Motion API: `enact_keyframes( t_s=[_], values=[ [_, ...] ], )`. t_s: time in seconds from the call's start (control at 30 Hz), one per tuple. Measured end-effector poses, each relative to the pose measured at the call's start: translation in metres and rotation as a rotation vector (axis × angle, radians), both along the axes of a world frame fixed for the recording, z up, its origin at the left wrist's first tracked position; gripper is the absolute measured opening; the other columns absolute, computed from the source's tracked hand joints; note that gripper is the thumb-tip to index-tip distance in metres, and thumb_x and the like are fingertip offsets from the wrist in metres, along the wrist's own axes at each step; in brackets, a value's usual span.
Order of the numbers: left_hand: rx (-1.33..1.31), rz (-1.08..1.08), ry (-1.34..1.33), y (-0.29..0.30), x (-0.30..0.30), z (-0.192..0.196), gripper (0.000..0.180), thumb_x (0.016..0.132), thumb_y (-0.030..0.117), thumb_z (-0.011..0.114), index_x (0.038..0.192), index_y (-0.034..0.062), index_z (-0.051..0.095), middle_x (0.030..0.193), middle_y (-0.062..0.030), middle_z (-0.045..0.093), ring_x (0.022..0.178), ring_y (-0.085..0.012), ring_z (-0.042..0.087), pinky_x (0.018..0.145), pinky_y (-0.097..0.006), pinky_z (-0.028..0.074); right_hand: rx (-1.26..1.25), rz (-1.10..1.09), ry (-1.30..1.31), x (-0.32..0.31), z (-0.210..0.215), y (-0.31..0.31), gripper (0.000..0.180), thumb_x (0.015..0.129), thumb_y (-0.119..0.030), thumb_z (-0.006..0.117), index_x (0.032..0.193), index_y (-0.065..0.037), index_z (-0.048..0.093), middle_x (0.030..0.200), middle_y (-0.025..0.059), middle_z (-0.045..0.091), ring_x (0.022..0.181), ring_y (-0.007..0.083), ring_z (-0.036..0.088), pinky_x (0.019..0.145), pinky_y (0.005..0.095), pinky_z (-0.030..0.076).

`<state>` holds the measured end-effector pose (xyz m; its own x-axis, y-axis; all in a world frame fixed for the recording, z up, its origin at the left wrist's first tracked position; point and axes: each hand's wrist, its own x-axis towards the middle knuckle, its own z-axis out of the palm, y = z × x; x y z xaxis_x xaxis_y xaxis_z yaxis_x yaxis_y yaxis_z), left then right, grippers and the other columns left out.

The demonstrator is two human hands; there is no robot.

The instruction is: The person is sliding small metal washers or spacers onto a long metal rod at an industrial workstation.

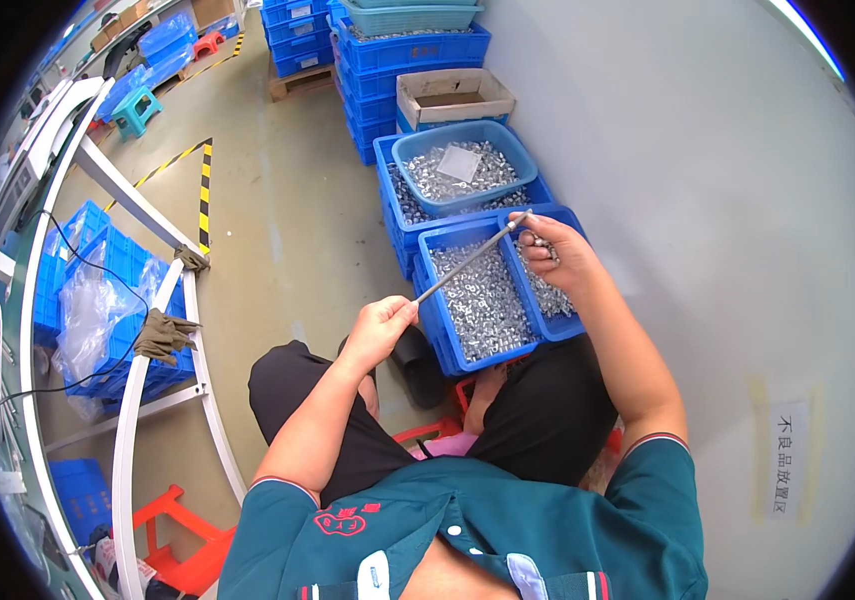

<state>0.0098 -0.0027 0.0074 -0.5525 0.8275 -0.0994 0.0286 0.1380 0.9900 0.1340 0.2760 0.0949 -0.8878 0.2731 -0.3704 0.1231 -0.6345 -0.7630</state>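
Observation:
A long thin metal rod [462, 267] slants across the front of my body, above a blue bin. My left hand [383, 325] is closed around its lower end. At the upper end, my right hand [565, 256] has thumb and forefinger by the tip, where a small silver piece seems to sit on the rod. Several small silver metal parts [545, 248] lie in the curled fingers of that hand. Below the rod, a blue bin [436, 328] holds many loose silver metal parts [487, 305]. A second blue bin [569, 328] with similar parts is partly hidden by my right hand.
Beyond the bins, a light-blue basin [402, 165] of metal parts rests on a blue crate [387, 215]. Stacked blue crates [367, 85] and an open carton [409, 100] stand further back. A white wall [707, 200] is on the right; a white-framed bench [127, 450] is on the left.

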Motion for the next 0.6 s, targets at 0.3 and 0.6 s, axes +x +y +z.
enact_keyframes(
  t_s=[0.3,0.6],
  values=[
    [0.042,0.005,-0.110,0.003,-0.009,0.002,0.026,0.090,0.025,0.055,0.078,0.0025,0.059,0.067,0.0050,0.051,0.063,-0.0042,0.042,0.056,-0.021,0.035,-0.192,-0.061,0.021,0.002,-0.004,0.020,0.024,0.091,-0.020,0.048,0.106,-0.001,0.052,0.073,0.0032,0.050,0.051,0.0075,0.041,0.036,0.0172,0.030],
    [0.004,0.005,-0.083,0.004,-0.012,0.001,0.026,0.090,0.026,0.055,0.076,0.0037,0.059,0.064,0.0054,0.048,0.060,-0.0040,0.040,0.054,-0.021,0.034,-0.240,-0.010,0.184,-0.006,-0.005,0.022,0.024,0.090,-0.013,0.047,0.111,-0.002,0.051,0.069,0.0032,0.050,0.051,0.0070,0.040,0.037,0.0173,0.030]
  ],
)
